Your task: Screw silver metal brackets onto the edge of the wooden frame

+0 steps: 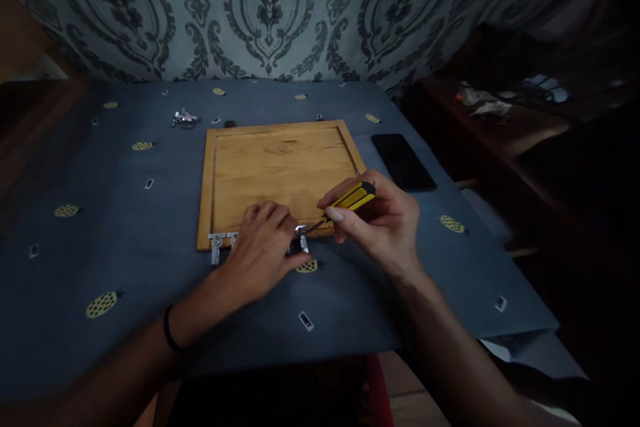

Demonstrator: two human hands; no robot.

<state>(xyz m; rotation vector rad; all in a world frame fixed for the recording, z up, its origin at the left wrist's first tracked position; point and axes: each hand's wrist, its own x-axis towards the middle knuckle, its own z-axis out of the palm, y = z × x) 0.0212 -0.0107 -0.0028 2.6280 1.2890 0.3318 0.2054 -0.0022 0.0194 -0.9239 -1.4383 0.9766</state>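
A wooden panel (277, 177) with a raised frame lies flat on the cloth-covered table. Metal hinges (216, 247) sit along its near edge, and another hinge (304, 240) is farther right on the same edge. My left hand (265, 250) rests over this edge between them, palm down, with fingers bent and thumb apart beside the right hinge; nothing shows in its grasp. In my right hand (380, 220) is a yellow and black screwdriver (354, 197), pinched between thumb and fingers, its tip at the right hinge.
A black phone (404, 161) lies right of the panel. Small metal parts (185, 119) lie beyond its far left corner. The blue tablecloth (165, 227) has pineapple prints. A patterned curtain (270, 7) hangs behind, and a dark wooden surface (520, 130) stands at right.
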